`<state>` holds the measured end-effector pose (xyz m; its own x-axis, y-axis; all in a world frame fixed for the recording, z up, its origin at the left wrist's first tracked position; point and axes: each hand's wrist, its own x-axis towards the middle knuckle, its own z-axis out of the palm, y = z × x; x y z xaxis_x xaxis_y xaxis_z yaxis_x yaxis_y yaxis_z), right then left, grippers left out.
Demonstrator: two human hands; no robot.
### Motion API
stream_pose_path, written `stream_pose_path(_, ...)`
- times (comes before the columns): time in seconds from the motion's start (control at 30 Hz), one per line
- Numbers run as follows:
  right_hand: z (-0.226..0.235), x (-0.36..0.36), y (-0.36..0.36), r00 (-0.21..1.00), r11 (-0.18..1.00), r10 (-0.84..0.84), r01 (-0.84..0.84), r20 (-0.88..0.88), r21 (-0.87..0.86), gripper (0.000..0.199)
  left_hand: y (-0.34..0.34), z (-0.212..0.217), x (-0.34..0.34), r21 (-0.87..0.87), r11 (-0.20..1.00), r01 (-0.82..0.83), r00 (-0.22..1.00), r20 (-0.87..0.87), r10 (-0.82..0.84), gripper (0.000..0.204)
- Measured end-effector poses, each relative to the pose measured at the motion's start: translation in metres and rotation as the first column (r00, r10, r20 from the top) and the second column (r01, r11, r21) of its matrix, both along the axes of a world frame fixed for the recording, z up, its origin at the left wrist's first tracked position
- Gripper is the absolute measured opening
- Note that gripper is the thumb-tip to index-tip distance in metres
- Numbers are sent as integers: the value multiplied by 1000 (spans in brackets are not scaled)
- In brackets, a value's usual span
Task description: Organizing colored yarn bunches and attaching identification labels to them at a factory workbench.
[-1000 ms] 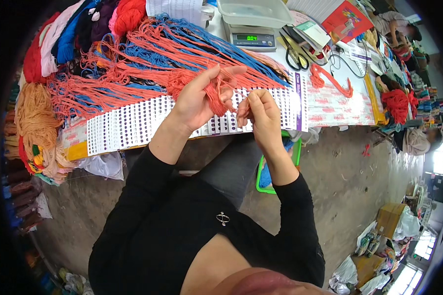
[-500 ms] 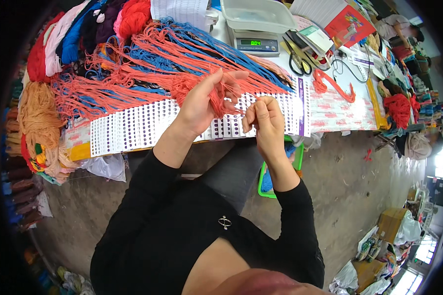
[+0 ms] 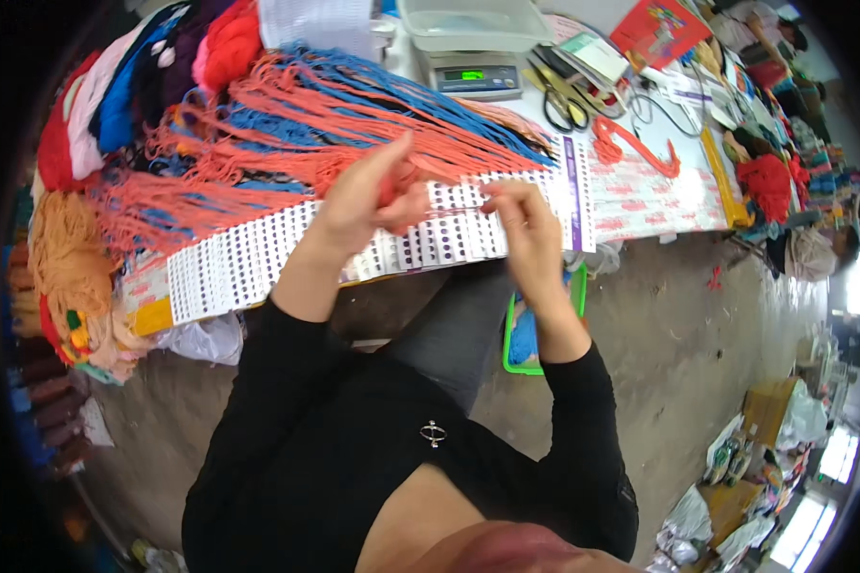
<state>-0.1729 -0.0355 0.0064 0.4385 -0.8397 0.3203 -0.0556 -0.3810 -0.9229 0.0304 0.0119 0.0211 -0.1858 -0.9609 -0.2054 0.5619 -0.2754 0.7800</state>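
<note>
My left hand [image 3: 361, 199] is closed around a bunch of coral yarn [image 3: 404, 175], part of which hides behind the palm and thumb. A short way to its right, my right hand [image 3: 533, 234] pinches a thin coral strand. That strand runs between the two hands, above a row of white cards [image 3: 244, 258] with dark punched holes along the table's near edge. Behind the hands, long coral strands [image 3: 373, 115] lie spread over the table. Blue strands [image 3: 420, 107] lie among and beside them.
A scale [image 3: 473, 76] carries a clear plastic tub [image 3: 475, 31] at the back. Scissors [image 3: 566, 110] and a small coral yarn hank [image 3: 631, 145] lie to the right. Peach yarn [image 3: 70, 253] hangs at the left edge. A green-rimmed basket [image 3: 508, 358] stands below the table.
The left hand has turned and its fingers have curled in more around the yarn. My hands are slightly farther apart. The whole view has shifted a little.
</note>
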Motion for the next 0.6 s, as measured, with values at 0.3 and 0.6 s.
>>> stream_pose_path(0.3, -17, -296, -112, 200, 862, -435, -188, 878, 470, 27, 21, -53, 219, 174, 719, -673, 705, -143, 694, 26)
stream_pose_path(0.6, 15, -579, -136, 254, 476, -797, 822, 549, 312, 11, 33, -24, 276, -211, 763, -610, 649, -686, 329, 58)
